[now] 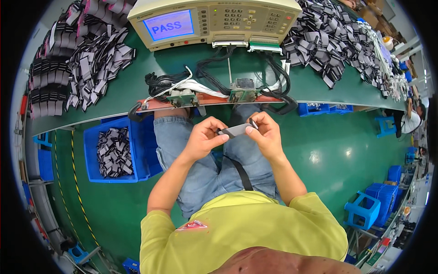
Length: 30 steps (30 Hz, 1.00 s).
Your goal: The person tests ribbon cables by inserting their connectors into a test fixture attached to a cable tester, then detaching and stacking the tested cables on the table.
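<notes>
A short grey flat ribbon cable (239, 129) with dark connectors at its ends is stretched between my two hands above my lap. My left hand (205, 138) pinches its left end between thumb and fingers. At the other end, my right hand (266, 136) grips near the black connector. Just beyond them, at the table edge, are two small green circuit-board fixtures, a left one (183, 98) and a right one (243, 95), mounted on a reddish strip. Black and white wires (200, 85) run around them, some reaching a beige tester (211, 28) with a lit screen.
Heaps of similar ribbon cables lie on the green table (150, 57): a left pile (98, 68) and a right pile (321, 43). A blue bin (92, 171) on the floor at left holds more. Blue stools (362, 210) stand at right; another person (410, 119) is at far right.
</notes>
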### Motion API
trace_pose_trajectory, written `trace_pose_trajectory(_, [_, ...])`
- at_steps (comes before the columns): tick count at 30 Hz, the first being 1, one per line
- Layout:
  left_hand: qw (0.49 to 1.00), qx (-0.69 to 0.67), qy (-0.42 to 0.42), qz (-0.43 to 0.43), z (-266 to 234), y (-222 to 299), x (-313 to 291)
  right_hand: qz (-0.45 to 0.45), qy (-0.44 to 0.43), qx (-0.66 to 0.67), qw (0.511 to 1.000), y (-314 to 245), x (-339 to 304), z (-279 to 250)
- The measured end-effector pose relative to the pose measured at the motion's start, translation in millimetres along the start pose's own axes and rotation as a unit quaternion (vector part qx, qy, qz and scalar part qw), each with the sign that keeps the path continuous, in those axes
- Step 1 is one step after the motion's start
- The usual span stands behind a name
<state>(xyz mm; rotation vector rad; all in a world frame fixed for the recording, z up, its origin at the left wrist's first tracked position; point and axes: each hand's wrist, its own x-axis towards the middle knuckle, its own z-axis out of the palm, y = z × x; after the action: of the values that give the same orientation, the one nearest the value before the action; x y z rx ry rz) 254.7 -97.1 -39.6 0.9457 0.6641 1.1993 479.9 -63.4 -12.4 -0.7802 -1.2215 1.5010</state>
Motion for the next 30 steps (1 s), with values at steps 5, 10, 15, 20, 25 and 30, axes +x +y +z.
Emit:
trace_pose_trajectory(5, [0.994, 0.075, -0.078, 0.008, 6.6, -12.5, -4.4, -0.08, -0.115, -0.174, 0.975, 1.7, -3.6, 17.8])
trace_pose_trajectory(10, [1.0, 0.003, 0.0, -0.008, 8.4, 0.7, -4.1, -0.159, -0.096, -0.28, 0.942, -20.7, -2.9, 29.9])
trace_pose_trajectory(15, [0.993, 0.013, -0.032, 0.113, 6.1, 3.6, -2.8, -0.178, -0.141, -0.248, 0.942, -13.8, -4.2, 29.4])
trace_pose_trajectory(20, [0.996, -0.003, 0.001, 0.094, 9.1, 35.5, -8.8, -0.171, -0.161, -0.316, 0.919, -34.6, 2.9, 3.9])
trace_pose_trajectory(25, [0.994, 0.083, 0.006, 0.068, 7.9, 42.1, -11.2, -0.098, -0.088, -0.21, 0.969, -40.4, 3.0, -8.8])
trace_pose_trajectory(30, [0.955, 0.236, 0.092, 0.153, 21.4, 42.3, 6.2, -0.067, -0.017, -0.155, 0.985, -28.9, 7.3, -12.9])
